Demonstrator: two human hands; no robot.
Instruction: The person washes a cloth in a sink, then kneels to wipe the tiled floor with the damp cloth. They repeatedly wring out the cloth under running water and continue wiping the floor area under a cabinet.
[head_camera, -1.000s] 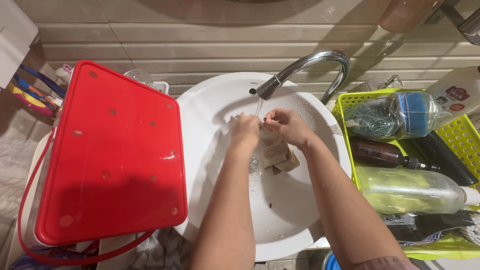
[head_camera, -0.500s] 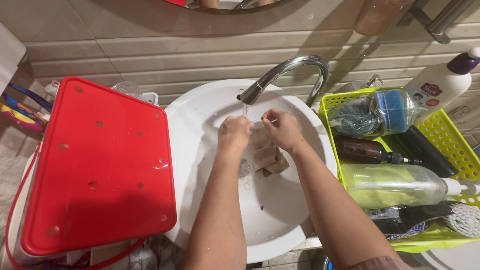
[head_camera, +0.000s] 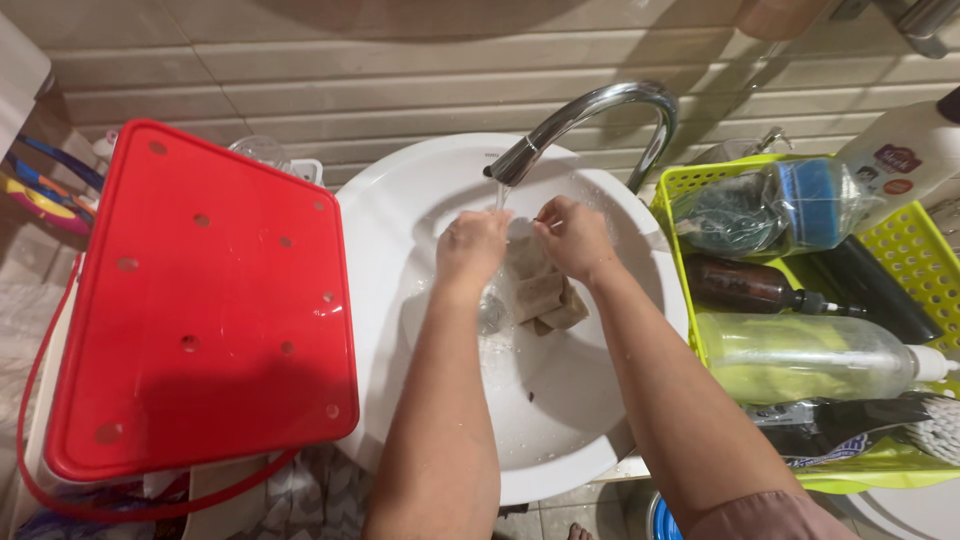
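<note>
A wet tan cloth (head_camera: 538, 290) hangs bunched between both hands over the white round sink (head_camera: 420, 200). My left hand (head_camera: 470, 247) grips its left side and my right hand (head_camera: 572, 236) grips its right side. Water runs from the curved chrome faucet (head_camera: 590, 115) down onto the cloth between the knuckles. Both forearms reach in from the bottom edge of the view.
A red perforated lid (head_camera: 200, 300) on a box with a red hose sits left of the sink. A yellow-green basket (head_camera: 900, 250) at the right holds bottles, a sponge in plastic and a brush. Beige tiled wall behind.
The hands stay on the cloth under the running water, shifting slightly as they rub it. The camera view has drifted a little.
</note>
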